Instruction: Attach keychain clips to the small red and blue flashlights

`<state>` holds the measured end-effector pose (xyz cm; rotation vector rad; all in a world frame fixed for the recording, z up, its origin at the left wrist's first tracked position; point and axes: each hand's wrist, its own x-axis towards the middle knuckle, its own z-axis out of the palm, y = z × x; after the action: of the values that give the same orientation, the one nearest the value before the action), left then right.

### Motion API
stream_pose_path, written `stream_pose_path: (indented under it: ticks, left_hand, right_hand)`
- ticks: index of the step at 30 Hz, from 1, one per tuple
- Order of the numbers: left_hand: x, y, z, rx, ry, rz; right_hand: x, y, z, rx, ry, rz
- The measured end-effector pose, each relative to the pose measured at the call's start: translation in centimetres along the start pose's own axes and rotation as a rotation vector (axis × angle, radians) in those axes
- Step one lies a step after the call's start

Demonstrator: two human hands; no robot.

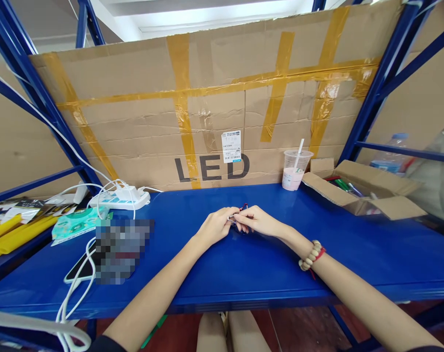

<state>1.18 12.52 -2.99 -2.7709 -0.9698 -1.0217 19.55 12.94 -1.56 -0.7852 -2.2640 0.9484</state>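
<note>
My left hand (pixel 215 226) and my right hand (pixel 257 220) meet at the middle of the blue table (pixel 243 264), fingers curled together. Between the fingertips is a small object (pixel 238 213) with a silvery part and a dark red part; it is too small to name. Both hands pinch it just above the table surface. A beaded bracelet (pixel 311 255) with a red cord sits on my right wrist.
A plastic cup (pixel 295 170) with a pink drink and straw stands at the back right. Beside it lies an open cardboard box (pixel 361 191) holding pens. At left are a white power strip (pixel 119 198), cables, a tissue pack (pixel 77 225) and a phone (pixel 83 268). A taped cardboard sheet (pixel 214 107) marked LED backs the table.
</note>
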Motion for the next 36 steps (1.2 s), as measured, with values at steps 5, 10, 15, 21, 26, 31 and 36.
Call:
stream_pose_path:
  ticks: [5, 10, 15, 21, 26, 31, 36]
  left_hand:
    - [0.2, 0.0, 0.0, -0.025, 0.013, -0.031]
    - [0.6, 0.6, -0.3, 0.006, -0.059, -0.067]
    - [0.6, 0.4, -0.1, 0.075, -0.016, -0.142]
    - [0.5, 0.1, -0.1, 0.083, 0.015, -0.221]
    - [0.4, 0.3, -0.2, 0.066, 0.011, -0.257]
    - [0.4, 0.5, -0.2, 0.058, -0.009, -0.281]
    - [0.5, 0.4, -0.3, 0.08, -0.006, -0.306]
  right_hand:
    - [0.3, 0.7, 0.0, -0.047, 0.019, 0.019]
    - [0.4, 1.5, -0.4, -0.099, 0.088, 0.046]
    - [0.5, 1.7, -0.5, -0.098, 0.18, 0.094]
    - [0.6, 1.2, -0.3, 0.003, 0.218, 0.176]
    - [0.8, 1.6, -0.1, -0.04, 0.223, 0.075]
    - [0.9, 1.8, 0.1, -0.055, 0.248, 0.061]
    - [1.0, 1.9, 0.2, -0.006, 0.289, 0.073]
